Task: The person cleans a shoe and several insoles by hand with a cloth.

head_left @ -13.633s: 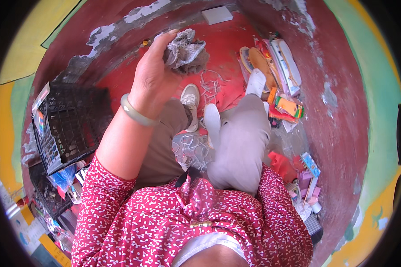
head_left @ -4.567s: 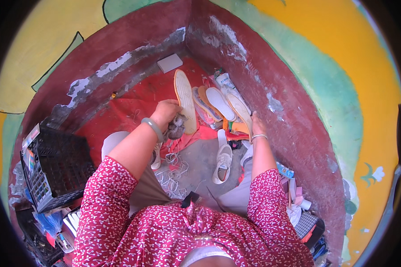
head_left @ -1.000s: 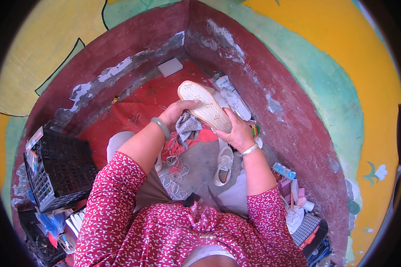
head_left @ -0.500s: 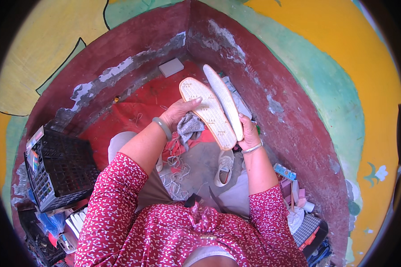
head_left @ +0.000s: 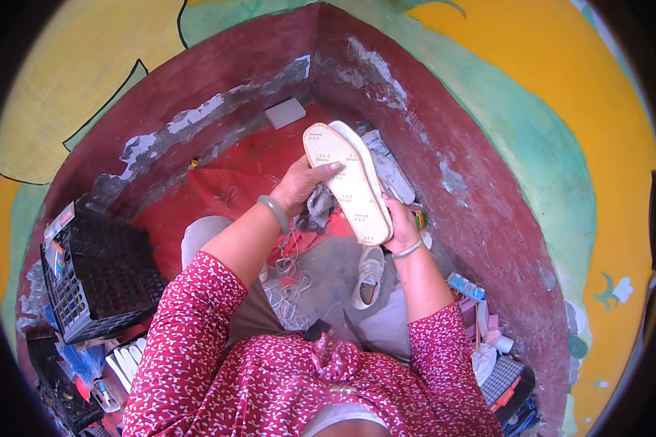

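Two pale shoe insoles are held up together in front of me. The front insole point(head_left: 351, 202) has a printed pattern and a tan edge; the back insole point(head_left: 354, 135) lies behind it, mostly covered, its rim showing at the top and right. My left hand point(head_left: 302, 183) grips the front insole's left edge, thumb flat on its face. At the heel end, my right hand point(head_left: 402, 224) is closed around the right edges of the pair; its fingers are partly hidden. A grey cloth point(head_left: 318, 207) lies below, close to my left hand.
A black plastic crate point(head_left: 109, 273) stands at the left. A light shoe point(head_left: 369, 277) and tangled white cord point(head_left: 291, 284) lie on the floor between my legs. A red sheet point(head_left: 233, 175) covers the far floor, with a white box point(head_left: 285, 113) near the wall corner. Small boxes point(head_left: 465, 286) sit at right.
The back insole has come in behind the front one, so the two now overlap closely. Both hands have shifted slightly, and the front insole is turned a little more upright.
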{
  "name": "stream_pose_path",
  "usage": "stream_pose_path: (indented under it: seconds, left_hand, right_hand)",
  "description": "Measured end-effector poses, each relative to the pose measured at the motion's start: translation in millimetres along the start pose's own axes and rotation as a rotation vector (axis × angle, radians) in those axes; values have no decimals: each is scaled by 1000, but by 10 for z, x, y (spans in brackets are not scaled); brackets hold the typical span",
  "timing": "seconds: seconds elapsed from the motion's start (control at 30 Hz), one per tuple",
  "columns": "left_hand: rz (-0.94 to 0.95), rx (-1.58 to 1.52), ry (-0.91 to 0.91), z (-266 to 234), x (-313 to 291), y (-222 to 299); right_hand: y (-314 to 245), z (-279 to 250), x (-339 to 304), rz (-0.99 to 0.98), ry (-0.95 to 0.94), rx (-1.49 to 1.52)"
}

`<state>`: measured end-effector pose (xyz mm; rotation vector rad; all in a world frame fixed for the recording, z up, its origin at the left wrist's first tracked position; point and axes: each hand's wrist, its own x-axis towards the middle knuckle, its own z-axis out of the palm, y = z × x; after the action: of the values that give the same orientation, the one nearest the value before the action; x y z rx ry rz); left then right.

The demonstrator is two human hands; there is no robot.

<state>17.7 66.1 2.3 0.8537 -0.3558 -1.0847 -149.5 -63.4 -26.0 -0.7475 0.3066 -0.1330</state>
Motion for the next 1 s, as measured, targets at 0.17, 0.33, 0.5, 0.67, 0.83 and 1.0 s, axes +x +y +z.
stream_pose_path:
  seconds: [0.17,0.33,0.5,0.67,0.83,1.0]
  left_hand:
    - [128,104,-31,71,23,-88]
    - [217,238,226,-66,119,-240]
    - [97,155,255,37,104,-133]
    - [-35,167,143,-100,122,85]
    - [44,251,270,-291,210,-52]
    - [2,96,213,-158,140,-15]
  right_hand:
    - [23,69,9,107,-67,-26]
    - [106,103,27,8,-2,-121]
    - [57,-91,-10,-30,-11,-213]
    - [-218,-270,-86,85,-18,-171]
    - [-288,-297,-144,-4,90,-43]
    - [-189,-210,-134,-222,357,-138]
